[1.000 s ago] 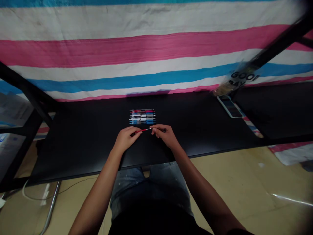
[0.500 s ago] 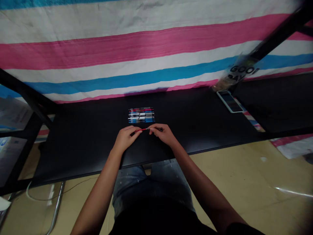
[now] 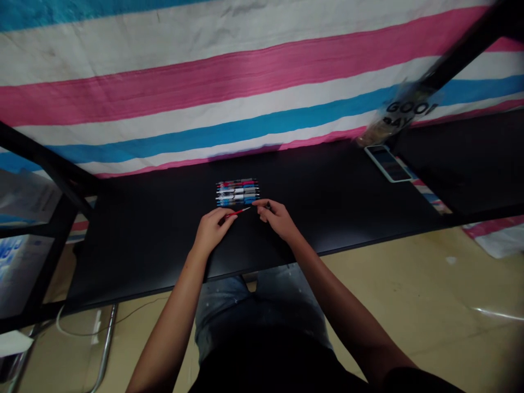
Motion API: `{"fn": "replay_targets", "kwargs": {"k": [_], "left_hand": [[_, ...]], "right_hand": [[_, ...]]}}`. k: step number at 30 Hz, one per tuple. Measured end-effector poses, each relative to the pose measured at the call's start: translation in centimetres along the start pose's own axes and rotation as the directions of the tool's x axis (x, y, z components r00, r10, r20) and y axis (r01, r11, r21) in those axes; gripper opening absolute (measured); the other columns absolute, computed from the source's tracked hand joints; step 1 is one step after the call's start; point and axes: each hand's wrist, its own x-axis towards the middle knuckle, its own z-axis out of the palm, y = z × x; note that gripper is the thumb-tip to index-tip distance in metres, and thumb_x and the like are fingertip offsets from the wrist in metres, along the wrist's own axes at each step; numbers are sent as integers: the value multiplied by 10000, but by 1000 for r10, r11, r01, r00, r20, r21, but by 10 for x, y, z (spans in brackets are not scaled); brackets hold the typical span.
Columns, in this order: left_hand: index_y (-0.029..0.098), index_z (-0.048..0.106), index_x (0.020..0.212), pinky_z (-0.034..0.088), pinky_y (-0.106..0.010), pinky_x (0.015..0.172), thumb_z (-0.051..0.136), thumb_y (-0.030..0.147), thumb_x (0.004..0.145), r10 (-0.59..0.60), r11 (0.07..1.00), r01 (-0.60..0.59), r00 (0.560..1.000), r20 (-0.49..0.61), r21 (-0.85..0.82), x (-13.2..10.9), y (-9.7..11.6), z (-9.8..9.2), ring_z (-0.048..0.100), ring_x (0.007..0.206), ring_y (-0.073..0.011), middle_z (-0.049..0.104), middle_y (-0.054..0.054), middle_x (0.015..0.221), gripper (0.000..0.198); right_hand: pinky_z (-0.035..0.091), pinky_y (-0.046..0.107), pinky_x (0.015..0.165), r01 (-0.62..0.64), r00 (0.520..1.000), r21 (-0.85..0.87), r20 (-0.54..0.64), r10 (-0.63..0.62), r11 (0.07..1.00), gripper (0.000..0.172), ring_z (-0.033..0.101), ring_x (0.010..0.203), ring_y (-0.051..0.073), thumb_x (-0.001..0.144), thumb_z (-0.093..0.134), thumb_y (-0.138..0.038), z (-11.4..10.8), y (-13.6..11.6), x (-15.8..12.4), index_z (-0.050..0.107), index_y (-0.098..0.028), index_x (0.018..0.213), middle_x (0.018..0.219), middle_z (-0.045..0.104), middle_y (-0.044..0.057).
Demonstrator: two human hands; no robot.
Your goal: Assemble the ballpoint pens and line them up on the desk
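Note:
My left hand [image 3: 213, 226] is closed around a slim red pen [image 3: 236, 212], gripping it between thumb and fingers. Its pale pointed tip sticks out to the right. A short gap separates that tip from my right hand [image 3: 276, 218], whose index finger reaches leftward while the other fingers curl in. A small dark piece [image 3: 268, 206] shows in the curled fingers of this hand; most of it is hidden, so its kind is unclear. Just beyond both hands lies a neat row of several click pens [image 3: 237, 192], side by side, with red, white, grey and blue barrels.
The black tabletop [image 3: 164, 234] carries everything. At its right end lie a phone [image 3: 388, 164] in a pale case and a clear plastic bag [image 3: 393, 117] with lettering. Black frame posts [image 3: 61, 180] rise at both sides, and a striped sheet [image 3: 245, 82] hangs behind.
My right hand has drawn away from the red pen's tip, and its index finger has stretched out. The left hand still grips the pen. The view has shifted slightly.

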Motion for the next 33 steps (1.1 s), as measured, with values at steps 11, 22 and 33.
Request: {"fn": "replay_targets", "kwargs": {"k": [11, 22, 33], "left_hand": [[192, 733, 961, 525, -291, 670, 610, 356, 979, -14, 1000, 14, 1000, -3, -4, 1, 1, 1, 686, 763, -183, 756, -58, 886, 206], [190, 736, 959, 528, -294, 687, 617, 335, 979, -3, 1000, 3, 1000, -8, -19, 1, 1, 2, 693, 774, -185, 761, -60, 893, 189], [188, 739, 976, 519, -288, 691, 617, 347, 982, -18, 1000, 18, 1000, -2, -16, 0, 0, 1, 682, 774, -180, 755, -54, 899, 200]], "right_hand": [[604, 412, 869, -30, 1000, 217, 6, 30, 976, 304, 742, 915, 214, 803, 712, -311, -1, 9, 4, 674, -178, 1073, 999, 760, 89], [530, 277, 539, -38, 998, 97, 54, 32, 995, 444, 723, 637, 181, 831, 728, -569, 3, 0, -1, 693, -151, 977, 839, 758, 85], [345, 256, 561, 65, 997, -163, 45, -59, 985, 349, 454, 610, 114, 904, 645, -446, -5, -5, -4, 799, -176, 1062, 713, 509, -8]]}}
